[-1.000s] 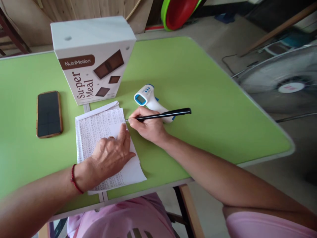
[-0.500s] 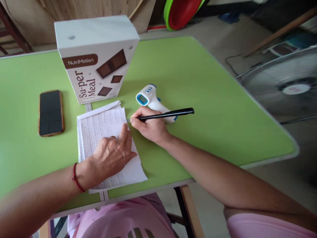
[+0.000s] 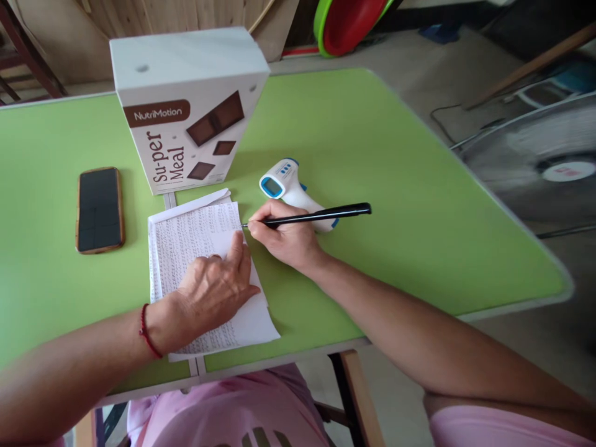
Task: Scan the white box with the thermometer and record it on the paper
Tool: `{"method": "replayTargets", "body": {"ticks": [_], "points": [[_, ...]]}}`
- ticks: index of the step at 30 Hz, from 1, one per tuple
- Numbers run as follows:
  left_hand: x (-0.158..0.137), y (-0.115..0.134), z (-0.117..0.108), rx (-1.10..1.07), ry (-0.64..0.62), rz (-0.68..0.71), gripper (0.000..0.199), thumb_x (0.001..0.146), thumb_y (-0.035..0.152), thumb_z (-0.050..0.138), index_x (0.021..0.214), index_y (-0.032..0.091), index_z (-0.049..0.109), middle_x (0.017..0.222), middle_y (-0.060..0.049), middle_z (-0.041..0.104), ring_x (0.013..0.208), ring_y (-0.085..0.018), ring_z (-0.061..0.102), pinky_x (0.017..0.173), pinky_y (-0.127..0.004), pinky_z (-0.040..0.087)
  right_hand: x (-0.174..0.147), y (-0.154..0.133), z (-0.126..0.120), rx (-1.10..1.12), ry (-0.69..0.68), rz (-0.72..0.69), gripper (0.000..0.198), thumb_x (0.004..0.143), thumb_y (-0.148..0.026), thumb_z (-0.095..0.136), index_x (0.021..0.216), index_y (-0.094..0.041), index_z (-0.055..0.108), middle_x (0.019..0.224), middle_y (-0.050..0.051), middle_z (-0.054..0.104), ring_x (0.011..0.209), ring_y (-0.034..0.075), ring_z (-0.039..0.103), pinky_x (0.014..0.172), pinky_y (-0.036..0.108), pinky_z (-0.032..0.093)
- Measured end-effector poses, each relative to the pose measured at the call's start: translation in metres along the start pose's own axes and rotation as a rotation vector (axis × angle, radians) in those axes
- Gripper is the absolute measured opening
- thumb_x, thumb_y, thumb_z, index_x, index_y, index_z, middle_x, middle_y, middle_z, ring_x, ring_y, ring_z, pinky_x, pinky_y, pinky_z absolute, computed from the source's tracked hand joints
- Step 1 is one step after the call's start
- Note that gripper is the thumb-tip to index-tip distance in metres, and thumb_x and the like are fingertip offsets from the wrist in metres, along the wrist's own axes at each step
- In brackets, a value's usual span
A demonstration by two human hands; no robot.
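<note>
Sheets of paper (image 3: 195, 233) covered in handwriting lie stacked on the green table (image 3: 395, 186). My left hand (image 3: 218, 285) rests flat on the top sheet, thumb and index finger apart, with a ring on one finger. Beside the sheet's right edge, my right hand (image 3: 284, 236) grips a black pen (image 3: 326, 213) between thumb and fingers. The pen's tip is at the paper's right edge, close to my left index fingertip. Just behind my right hand lies a white and blue infrared thermometer (image 3: 291, 186), its handle partly hidden by the hand and pen.
A white NutriMotion box (image 3: 186, 112) stands upright behind the papers. To their left lies a phone (image 3: 99, 211) in a brown case. A fan (image 3: 549, 161) stands beyond the table's right edge, and a red and green plastic item (image 3: 347, 25) is on the floor behind.
The whole view has shifted slightly, so the things appear a little farther right. My hands keep almost the same pose on the paper and pen.
</note>
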State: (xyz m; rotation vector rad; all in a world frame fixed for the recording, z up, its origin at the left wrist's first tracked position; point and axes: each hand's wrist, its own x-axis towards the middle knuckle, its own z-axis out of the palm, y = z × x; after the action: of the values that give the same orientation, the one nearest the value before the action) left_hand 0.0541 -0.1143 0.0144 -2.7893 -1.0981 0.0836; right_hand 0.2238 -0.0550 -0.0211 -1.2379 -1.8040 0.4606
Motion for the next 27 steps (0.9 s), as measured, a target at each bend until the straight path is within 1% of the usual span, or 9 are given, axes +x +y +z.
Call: {"method": "replayTargets", "body": {"ticks": [5, 8, 12, 13, 15, 18, 20, 23, 27], "points": [[-0.001, 0.001, -0.004, -0.018, -0.022, -0.005, 0.053, 0.093, 0.04, 0.048, 0.133, 0.005, 0.051, 0.147, -0.026, 0.037, 0.058, -0.015, 0.061, 0.045, -0.031, 0.046, -0.002, -0.001, -0.001, -0.008, 0.041, -0.012, 0.009, 0.078, -0.021, 0.058, 0.071, -0.023, 0.052, 0.057, -0.004, 0.058, 0.047, 0.011, 0.05, 0.047, 0.025, 0.043], [-0.001, 0.002, -0.002, -0.008, 0.011, -0.012, 0.052, 0.094, 0.041, 0.046, 0.13, 0.004, 0.051, 0.143, -0.028, 0.042, 0.056, -0.015, 0.061, 0.043, -0.031, 0.044, -0.002, -0.003, -0.003, -0.05, 0.064, -0.081, 0.002, 0.084, -0.023, 0.055, 0.084, -0.024, 0.057, 0.071, 0.0, 0.064, 0.06, 0.013, 0.059, 0.057, 0.028, 0.05], [0.005, -0.01, -0.002, -0.212, 0.111, -0.001, 0.029, 0.096, 0.027, 0.036, 0.1, 0.01, 0.06, 0.11, -0.016, 0.064, 0.051, -0.014, 0.056, 0.036, -0.03, 0.036, -0.001, 0.001, -0.005, -0.129, 0.105, -0.224, 0.009, 0.086, -0.021, 0.052, 0.093, -0.024, 0.059, 0.086, 0.005, 0.065, 0.077, 0.017, 0.064, 0.071, 0.032, 0.054], [0.007, -0.016, -0.003, -0.319, 0.196, -0.017, 0.026, 0.096, 0.024, 0.034, 0.094, 0.013, 0.058, 0.098, -0.012, 0.065, 0.053, -0.014, 0.055, 0.037, -0.029, 0.037, -0.001, 0.002, -0.005, -0.145, 0.109, -0.239, 0.012, 0.086, -0.021, 0.052, 0.095, -0.024, 0.059, 0.088, 0.006, 0.065, 0.078, 0.017, 0.064, 0.071, 0.033, 0.055], [0.011, -0.033, -0.005, -0.548, 0.477, -0.108, 0.02, 0.095, 0.023, 0.033, 0.093, 0.017, 0.051, 0.087, -0.007, 0.059, 0.063, -0.015, 0.056, 0.048, -0.029, 0.045, -0.002, 0.005, -0.005, -0.167, 0.078, -0.249, 0.016, 0.087, -0.021, 0.051, 0.1, -0.024, 0.059, 0.09, 0.006, 0.065, 0.076, 0.017, 0.064, 0.069, 0.033, 0.056], [0.016, -0.063, -0.005, -0.73, 0.962, -0.359, 0.007, 0.095, 0.03, 0.037, 0.098, 0.024, 0.041, 0.088, -0.003, 0.048, 0.08, -0.017, 0.055, 0.07, -0.035, 0.05, -0.004, 0.006, -0.005, -0.195, -0.008, -0.292, 0.019, 0.086, -0.016, 0.052, 0.102, -0.022, 0.06, 0.088, 0.006, 0.066, 0.07, 0.015, 0.063, 0.064, 0.031, 0.057], [0.019, -0.084, 0.0, -0.728, 1.092, -0.532, 0.012, 0.096, 0.037, 0.038, 0.102, 0.028, 0.037, 0.098, -0.004, 0.046, 0.094, -0.02, 0.055, 0.081, -0.039, 0.048, -0.007, 0.004, -0.004, -0.242, -0.047, -0.347, 0.022, 0.084, -0.01, 0.052, 0.101, -0.02, 0.062, 0.088, 0.007, 0.068, 0.07, 0.016, 0.065, 0.063, 0.03, 0.058], [0.024, -0.111, 0.015, -0.725, 1.035, -0.662, 0.037, 0.092, 0.051, 0.045, 0.118, 0.028, 0.032, 0.119, -0.007, 0.043, 0.115, -0.025, 0.049, 0.096, -0.045, 0.043, -0.009, -0.001, -0.004, -0.326, -0.082, -0.439, 0.026, 0.082, -0.006, 0.053, 0.098, -0.02, 0.067, 0.085, 0.006, 0.069, 0.073, 0.017, 0.066, 0.064, 0.031, 0.058], [0.031, -0.131, 0.038, -0.944, 0.817, -0.574, 0.061, 0.083, 0.04, 0.063, 0.129, 0.025, 0.026, 0.133, -0.012, 0.042, 0.125, -0.028, 0.044, 0.1, -0.045, 0.043, -0.011, -0.009, -0.004, -0.371, -0.113, -0.549, 0.024, 0.082, -0.008, 0.054, 0.096, -0.019, 0.07, 0.077, 0.004, 0.067, 0.067, 0.016, 0.063, 0.06, 0.03, 0.055]]}}
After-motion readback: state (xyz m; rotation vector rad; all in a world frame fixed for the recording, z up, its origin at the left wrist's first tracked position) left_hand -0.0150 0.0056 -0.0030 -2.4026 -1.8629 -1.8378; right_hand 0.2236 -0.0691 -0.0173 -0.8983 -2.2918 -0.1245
